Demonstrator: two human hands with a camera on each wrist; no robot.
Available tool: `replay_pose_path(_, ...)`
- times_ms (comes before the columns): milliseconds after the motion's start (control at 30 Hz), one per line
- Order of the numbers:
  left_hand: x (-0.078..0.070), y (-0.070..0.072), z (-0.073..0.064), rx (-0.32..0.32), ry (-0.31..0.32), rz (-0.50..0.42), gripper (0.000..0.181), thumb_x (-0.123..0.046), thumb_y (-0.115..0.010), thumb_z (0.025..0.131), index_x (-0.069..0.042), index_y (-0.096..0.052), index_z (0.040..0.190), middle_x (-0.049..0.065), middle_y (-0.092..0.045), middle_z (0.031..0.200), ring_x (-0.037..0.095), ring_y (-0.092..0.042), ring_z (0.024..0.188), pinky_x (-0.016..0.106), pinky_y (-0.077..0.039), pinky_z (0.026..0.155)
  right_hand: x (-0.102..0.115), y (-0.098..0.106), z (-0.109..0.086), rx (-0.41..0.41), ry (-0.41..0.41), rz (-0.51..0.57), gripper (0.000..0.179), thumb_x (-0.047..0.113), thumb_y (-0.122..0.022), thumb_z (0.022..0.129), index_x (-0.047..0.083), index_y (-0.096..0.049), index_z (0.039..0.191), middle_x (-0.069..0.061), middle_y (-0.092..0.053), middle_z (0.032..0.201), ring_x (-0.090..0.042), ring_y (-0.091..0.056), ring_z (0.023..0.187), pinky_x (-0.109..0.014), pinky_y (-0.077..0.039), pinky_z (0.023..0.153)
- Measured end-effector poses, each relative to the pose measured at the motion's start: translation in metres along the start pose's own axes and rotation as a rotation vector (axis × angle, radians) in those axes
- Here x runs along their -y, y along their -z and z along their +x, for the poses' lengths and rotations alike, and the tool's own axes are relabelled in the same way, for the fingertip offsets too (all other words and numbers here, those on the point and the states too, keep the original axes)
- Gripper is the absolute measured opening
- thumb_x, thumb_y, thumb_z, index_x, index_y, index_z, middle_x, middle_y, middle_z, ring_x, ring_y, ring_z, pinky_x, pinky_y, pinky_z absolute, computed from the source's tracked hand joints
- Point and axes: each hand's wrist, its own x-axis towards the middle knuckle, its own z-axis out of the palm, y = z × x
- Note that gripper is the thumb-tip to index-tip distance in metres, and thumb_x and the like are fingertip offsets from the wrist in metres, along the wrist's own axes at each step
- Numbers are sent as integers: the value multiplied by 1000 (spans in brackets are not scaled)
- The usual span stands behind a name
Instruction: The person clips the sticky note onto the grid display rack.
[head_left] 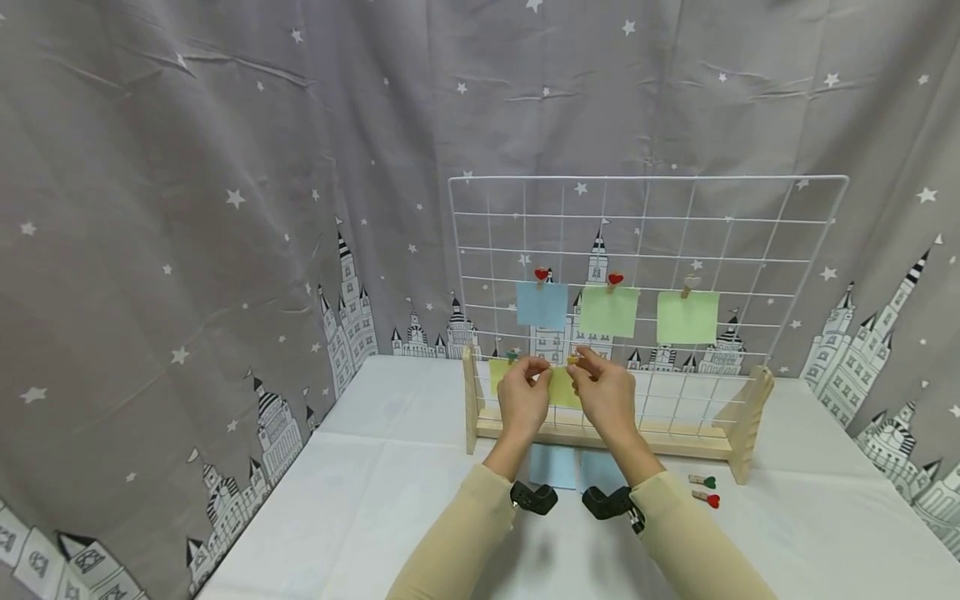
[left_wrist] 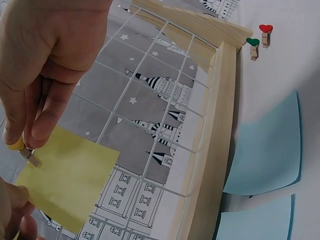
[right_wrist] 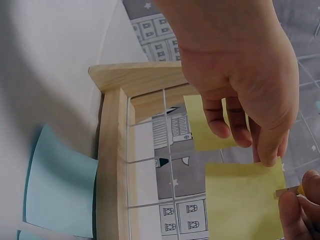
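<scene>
A yellow paper note (right_wrist: 240,202) lies against the lower part of a white wire grid (head_left: 645,252). My left hand (head_left: 523,398) pinches the note's upper left corner between thumb and fingers. At its top edge, my right hand (head_left: 606,396) pinches a small wooden clothespin (left_wrist: 30,157) with a yellow heart, its jaws overlapping the paper. Just left of it, a second yellow note (head_left: 497,375) hangs from a green-heart clothespin (head_left: 512,356), partly behind my left hand.
Higher on the grid hang a blue note (head_left: 542,305) and two green notes (head_left: 609,312), each by a heart clothespin. The grid stands in a wooden base (head_left: 652,442). Blue notes (head_left: 553,468) lie before it on the white table; green-heart (head_left: 702,481) and red-heart clothespins (head_left: 707,499) lie right.
</scene>
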Motion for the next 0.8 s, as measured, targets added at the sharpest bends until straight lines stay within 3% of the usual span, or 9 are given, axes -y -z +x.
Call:
replay_pose_path(467,0,1,-3,-3,1,-15,10,-12,-77,91,-15,-77,100,1,-80,100,9,-65,76,26,-52,70,2,4,-3,-25,7,48,42,13,-73,97,8,-66,137,-19,-75,121,-29,-78,84,-17,-57,62)
replay_pose_path(800,2,3,-7,-2,-5,-12,13,-11,-78,90,-12,-76,103,0,-79,101,14,-68,81,30,-52,74,-2,8,-9,-43,28,18,44,16,-74,96,9,-65,138,-16,-73,125,-26,-77,78,-15,-53,58)
